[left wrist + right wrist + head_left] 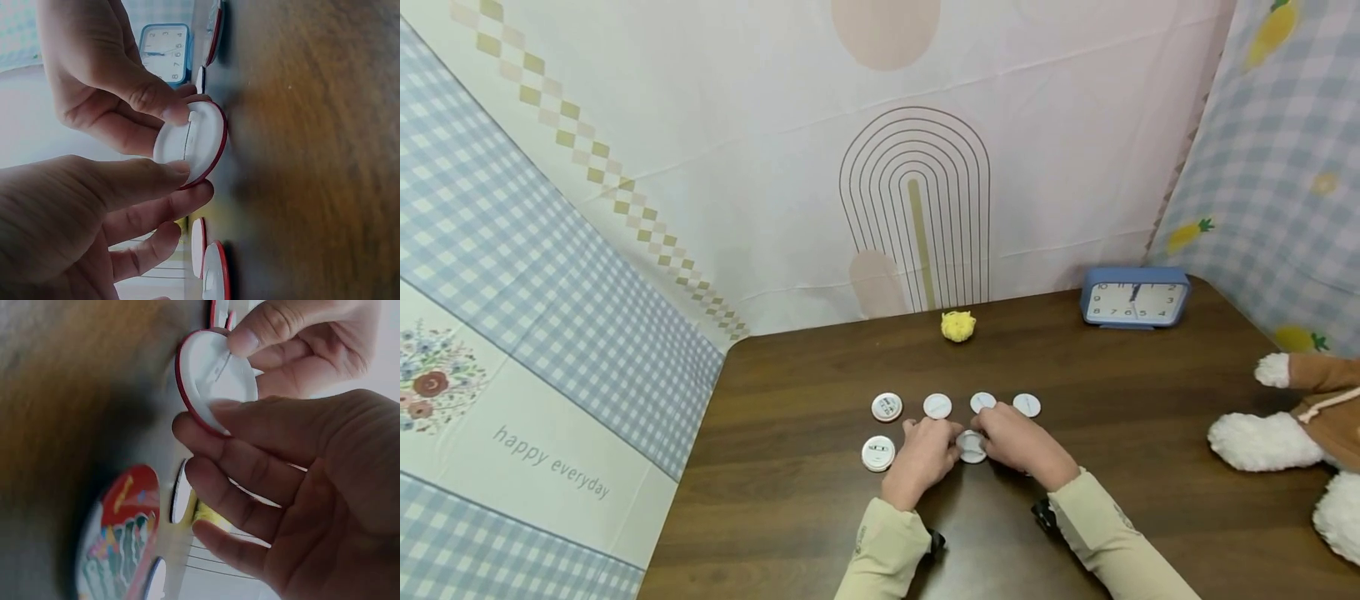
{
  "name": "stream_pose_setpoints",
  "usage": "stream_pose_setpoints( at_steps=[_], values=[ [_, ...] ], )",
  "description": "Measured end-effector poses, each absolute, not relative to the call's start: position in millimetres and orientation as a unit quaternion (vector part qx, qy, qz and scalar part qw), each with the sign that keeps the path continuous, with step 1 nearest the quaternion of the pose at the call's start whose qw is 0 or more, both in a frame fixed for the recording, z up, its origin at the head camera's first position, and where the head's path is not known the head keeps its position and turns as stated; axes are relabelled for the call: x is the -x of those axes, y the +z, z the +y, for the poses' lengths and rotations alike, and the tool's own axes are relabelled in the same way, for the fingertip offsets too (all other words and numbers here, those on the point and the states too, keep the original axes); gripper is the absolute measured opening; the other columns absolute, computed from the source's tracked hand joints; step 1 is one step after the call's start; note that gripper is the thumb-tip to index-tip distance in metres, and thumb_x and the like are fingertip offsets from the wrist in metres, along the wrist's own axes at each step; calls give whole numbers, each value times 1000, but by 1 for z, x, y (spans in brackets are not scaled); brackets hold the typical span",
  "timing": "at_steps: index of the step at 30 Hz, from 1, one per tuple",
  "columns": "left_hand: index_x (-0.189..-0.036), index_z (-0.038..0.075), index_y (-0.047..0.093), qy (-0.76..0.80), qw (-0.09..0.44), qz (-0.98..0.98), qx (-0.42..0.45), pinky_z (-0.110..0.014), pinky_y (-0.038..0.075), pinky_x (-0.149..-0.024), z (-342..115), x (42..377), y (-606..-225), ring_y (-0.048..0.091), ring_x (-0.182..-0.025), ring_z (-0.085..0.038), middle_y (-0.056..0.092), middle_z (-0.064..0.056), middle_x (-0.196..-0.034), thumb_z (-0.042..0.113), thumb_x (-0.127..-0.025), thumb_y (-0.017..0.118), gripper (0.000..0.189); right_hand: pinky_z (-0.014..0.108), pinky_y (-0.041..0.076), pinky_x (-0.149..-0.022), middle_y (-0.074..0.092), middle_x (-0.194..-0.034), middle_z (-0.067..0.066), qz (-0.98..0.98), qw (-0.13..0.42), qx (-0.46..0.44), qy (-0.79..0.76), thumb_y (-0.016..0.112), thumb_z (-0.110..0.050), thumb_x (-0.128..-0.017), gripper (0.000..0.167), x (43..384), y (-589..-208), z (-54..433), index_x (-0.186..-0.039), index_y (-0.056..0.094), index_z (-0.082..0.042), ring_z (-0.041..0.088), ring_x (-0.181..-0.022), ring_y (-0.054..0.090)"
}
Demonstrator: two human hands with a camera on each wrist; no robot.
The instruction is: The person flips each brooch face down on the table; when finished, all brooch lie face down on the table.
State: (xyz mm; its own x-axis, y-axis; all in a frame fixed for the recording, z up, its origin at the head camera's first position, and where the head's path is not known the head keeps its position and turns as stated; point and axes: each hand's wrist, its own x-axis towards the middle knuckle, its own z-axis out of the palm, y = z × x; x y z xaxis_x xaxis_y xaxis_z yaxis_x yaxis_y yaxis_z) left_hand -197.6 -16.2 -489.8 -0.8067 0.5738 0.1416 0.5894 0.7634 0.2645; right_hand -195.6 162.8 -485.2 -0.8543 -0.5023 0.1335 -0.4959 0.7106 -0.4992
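A round pin badge (972, 447) with a white back and a red rim is held between both hands just above the table. My left hand (925, 454) pinches one edge, its thumb (140, 181) on the white back near the pin. The right hand (1022, 442) pinches the opposite edge, thumb and index finger on it. In the right wrist view the badge's pin lies along the back, and its front is turned away. A badge with a red, colourful front (122, 534) lies close to the right hand; in the head view that hand mostly hides it.
Face-down badges lie in a back row: one at left (886, 407), then others (937, 406), (1027, 405). Another badge (878, 453) lies left of the left hand. Behind stand a yellow ball (958, 326) and a blue clock (1135, 297). A plush toy (1262, 440) sits at right.
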Motion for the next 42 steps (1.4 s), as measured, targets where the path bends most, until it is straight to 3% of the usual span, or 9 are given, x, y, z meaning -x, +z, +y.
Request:
stream_pose_setpoints(
  at_steps=[4, 9, 22, 32, 42],
  values=[
    [-81, 16, 68, -145, 24, -944, 297, -42, 38, -73, -15, 195, -492, 61, -68, -15, 52, 10, -61, 10, -77, 80, 14, 25, 30, -53, 35, -57, -8, 935, 1, 245, -258, 62, 13, -81, 36, 193, -489, 160, -61, 50, -14, 8, -54, 31],
    [-98, 14, 66, -162, 17, -949, 270, -46, 39, -77, -13, 193, -494, 63, -76, -17, 61, 6, -75, 14, -76, 84, 29, 27, 29, -53, 33, -56, -6, 945, 2, 213, -249, 62, 13, -80, 35, 191, -490, 157, -60, 50, -14, 10, -54, 31],
    [-94, 13, 66, -133, 25, -957, 256, -44, 36, -74, -8, 188, -501, 62, -88, -24, 66, 0, -90, 23, -76, 85, 28, 33, 37, -52, 42, -55, -2, 963, -18, 169, -208, 67, 7, -77, 29, 190, -497, 152, -62, 54, -13, 15, -53, 40],
    [-95, 14, 68, -107, 23, -960, 257, -48, 38, -78, -9, 188, -498, 61, -90, -26, 64, -2, -92, 23, -80, 82, 23, 34, 37, -53, 44, -56, -2, 958, -39, 190, -213, 71, 3, -79, 27, 190, -499, 156, -64, 55, -13, 15, -52, 41],
    [-106, 13, 69, -101, 35, -951, 291, -48, 39, -81, -1, 187, -496, 57, -95, -26, 64, -3, -100, 28, -82, 80, 31, 45, 47, -67, 56, -66, -4, 959, 7, 169, -228, 75, -8, -87, 9, 186, -494, 183, -82, 68, -9, 12, -62, 52]
  ],
)
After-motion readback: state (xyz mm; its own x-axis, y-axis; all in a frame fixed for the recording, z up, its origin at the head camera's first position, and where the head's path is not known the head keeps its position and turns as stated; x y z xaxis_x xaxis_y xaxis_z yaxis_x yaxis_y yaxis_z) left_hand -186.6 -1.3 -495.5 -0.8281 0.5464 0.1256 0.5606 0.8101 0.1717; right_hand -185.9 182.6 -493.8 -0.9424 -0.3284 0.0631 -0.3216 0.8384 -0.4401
